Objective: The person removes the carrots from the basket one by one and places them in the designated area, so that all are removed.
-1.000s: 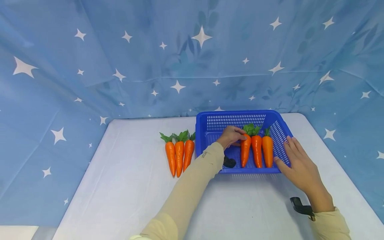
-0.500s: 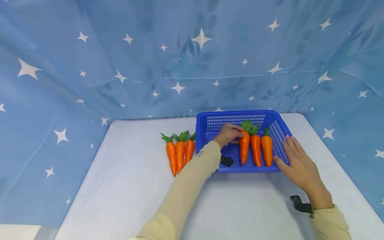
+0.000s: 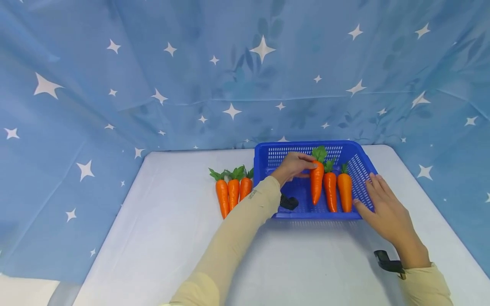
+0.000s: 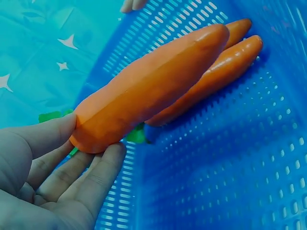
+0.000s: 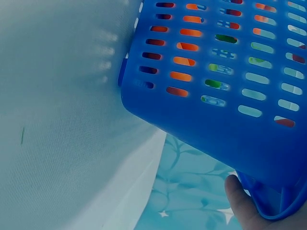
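Note:
My left hand point(image 3: 294, 166) pinches an orange carrot point(image 3: 316, 182) by its leafy end, thumb on one side and fingers on the other. In the left wrist view this carrot point(image 4: 148, 91) slants over the blue basket point(image 3: 321, 215), its tip pointing away from the palm. Two more carrots lie inside, one in the middle point(image 3: 330, 191) and one toward the right wall point(image 3: 345, 192). At the basket's right rim rests my right hand point(image 3: 392, 219), fingers extended; the right wrist view catches its thumb point(image 5: 240, 199) beside the rim.
Left of the basket, three carrots point(image 3: 222, 197) lie side by side on the white table point(image 3: 164, 221), partly hidden by my left sleeve point(image 3: 229, 246). A black wrist mount point(image 3: 289, 202) shows under the left wrist. A blue starry curtain point(image 3: 191, 76) stands behind the table.
My left hand has raised the pinched carrot from beside the other two, up and slightly toward the back of the basket. The right hand stays at the rim.

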A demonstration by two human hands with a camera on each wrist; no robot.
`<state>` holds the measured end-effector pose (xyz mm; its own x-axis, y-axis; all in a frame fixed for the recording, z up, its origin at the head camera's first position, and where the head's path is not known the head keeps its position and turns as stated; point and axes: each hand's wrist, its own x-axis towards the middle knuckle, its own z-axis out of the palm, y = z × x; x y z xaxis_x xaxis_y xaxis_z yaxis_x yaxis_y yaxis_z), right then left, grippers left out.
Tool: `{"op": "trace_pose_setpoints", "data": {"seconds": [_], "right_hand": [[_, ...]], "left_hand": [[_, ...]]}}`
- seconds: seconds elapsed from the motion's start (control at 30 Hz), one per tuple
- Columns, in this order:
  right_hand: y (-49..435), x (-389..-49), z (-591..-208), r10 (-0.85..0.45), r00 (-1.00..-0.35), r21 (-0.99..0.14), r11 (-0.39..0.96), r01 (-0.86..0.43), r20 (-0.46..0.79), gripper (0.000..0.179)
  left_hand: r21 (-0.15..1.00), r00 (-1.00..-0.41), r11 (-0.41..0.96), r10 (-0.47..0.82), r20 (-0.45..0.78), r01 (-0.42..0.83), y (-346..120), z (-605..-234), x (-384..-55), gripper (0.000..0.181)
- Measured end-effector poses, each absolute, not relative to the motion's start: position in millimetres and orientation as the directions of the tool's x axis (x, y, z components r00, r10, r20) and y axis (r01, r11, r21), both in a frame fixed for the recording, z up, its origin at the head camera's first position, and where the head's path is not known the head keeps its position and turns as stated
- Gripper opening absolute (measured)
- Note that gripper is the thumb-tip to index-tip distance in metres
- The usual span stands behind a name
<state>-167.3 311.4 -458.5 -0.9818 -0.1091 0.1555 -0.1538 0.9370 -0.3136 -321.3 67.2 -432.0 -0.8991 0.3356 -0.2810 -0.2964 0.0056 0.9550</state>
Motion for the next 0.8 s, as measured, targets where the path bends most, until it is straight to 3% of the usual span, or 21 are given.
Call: {"op": "trace_pose_setpoints", "data": {"seconds": [0.8], "right_hand": [[314, -168, -462, -0.12, -0.978, -0.32, 0.932, -0.17, 0.172, 0.081]], "left_hand": [[0.978, -0.879, -0.013, 0.441, -0.181, -0.208, 30, -394, -315, 0.03]]}}
